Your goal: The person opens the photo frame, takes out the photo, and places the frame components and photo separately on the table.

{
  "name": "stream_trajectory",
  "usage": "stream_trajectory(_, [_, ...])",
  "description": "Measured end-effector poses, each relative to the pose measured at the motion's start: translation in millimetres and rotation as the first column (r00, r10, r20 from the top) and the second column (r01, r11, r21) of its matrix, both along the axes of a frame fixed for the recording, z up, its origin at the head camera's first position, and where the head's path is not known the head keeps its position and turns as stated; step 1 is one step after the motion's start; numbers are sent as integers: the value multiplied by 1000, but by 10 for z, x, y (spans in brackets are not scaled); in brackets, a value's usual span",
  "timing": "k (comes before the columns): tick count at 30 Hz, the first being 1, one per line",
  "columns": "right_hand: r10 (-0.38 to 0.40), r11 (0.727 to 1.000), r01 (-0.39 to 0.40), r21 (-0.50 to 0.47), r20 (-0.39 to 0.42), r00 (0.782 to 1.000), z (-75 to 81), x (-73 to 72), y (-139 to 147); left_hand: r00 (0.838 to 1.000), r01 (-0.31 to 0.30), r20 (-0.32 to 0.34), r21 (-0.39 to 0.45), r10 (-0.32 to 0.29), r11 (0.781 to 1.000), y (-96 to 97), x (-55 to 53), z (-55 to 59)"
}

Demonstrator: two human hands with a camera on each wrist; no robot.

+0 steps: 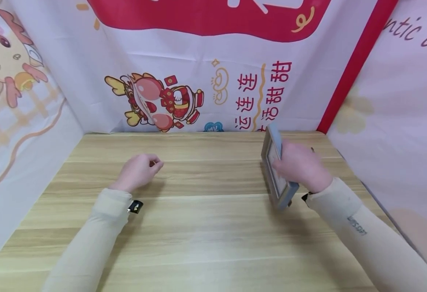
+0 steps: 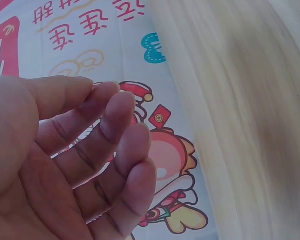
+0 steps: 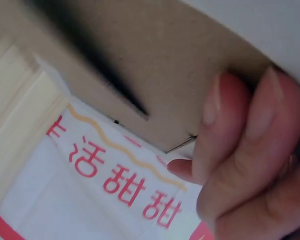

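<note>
My right hand [image 1: 302, 166] grips a grey picture frame [image 1: 280, 184] by its side, over the right part of the table. The frame stands tilted on edge, its front turned to the left. In the right wrist view its brown backboard [image 3: 175, 55] shows, with the fingers [image 3: 260, 120] pressed on it near the border. A dark, blurred strip [image 3: 97, 60] crosses that back. My left hand [image 1: 138, 170] hovers over the left side of the table with fingers loosely curled. Its palm faces the left wrist camera and holds nothing.
Under both arms spreads a wood-grain table [image 1: 198, 227]. Behind it hangs a white cloth [image 1: 184, 52] printed with red shapes, a cartoon figure and red characters. More printed cloth [image 1: 399, 121] encloses the right side, and another printed sheet [image 1: 9, 121] the left.
</note>
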State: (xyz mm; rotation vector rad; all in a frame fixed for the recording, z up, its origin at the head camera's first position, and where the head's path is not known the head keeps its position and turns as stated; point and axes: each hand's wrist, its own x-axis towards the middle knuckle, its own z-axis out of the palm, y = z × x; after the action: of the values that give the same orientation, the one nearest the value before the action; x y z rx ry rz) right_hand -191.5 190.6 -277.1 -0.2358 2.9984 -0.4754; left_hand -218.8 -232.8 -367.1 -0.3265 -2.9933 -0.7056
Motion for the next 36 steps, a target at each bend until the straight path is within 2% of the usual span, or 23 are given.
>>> stream_trajectory(3, [-4,995,6,97,-17,1000,-45,10,-152,1000,3,-8,7,-3,1000,4,-23,20])
stream_trajectory(9, [-21,975,14,221,31,999,-168,6,-557,1000,5,-13,17,-5,1000,23,-60,27])
stream_trajectory(12, [1,974,-7,226,27,1000,-232,-5,-760,1000,10,-2,28,-10,1000,24,-75,18])
stream_trajectory(16, [29,983,-34,181,35,999,-300,-24,-1005,1000,1,10,38,-2,999,10,-100,6])
stream_trajectory(20, [71,984,-70,162,2,997,-403,-58,-1220,1000,-13,20,46,13,999,-10,-126,8])
stream_trajectory(22, [95,979,-90,185,-21,995,-466,-75,-1326,999,-22,27,53,20,998,-23,-136,11])
stream_trajectory(28, [141,969,-145,201,34,989,-666,-88,-1653,999,-33,35,49,31,998,-81,-135,16])
stream_trajectory(31, [217,930,-214,298,23,976,-787,-101,-1791,999,-37,40,46,35,998,-98,-126,26])
stream_trajectory(34, [296,866,-276,418,19,955,-897,-131,-1901,998,-36,46,48,34,998,-103,-119,39])
stream_trajectory(36, [315,847,-294,443,28,949,-954,-148,-1964,998,-39,48,48,36,998,-104,-112,46])
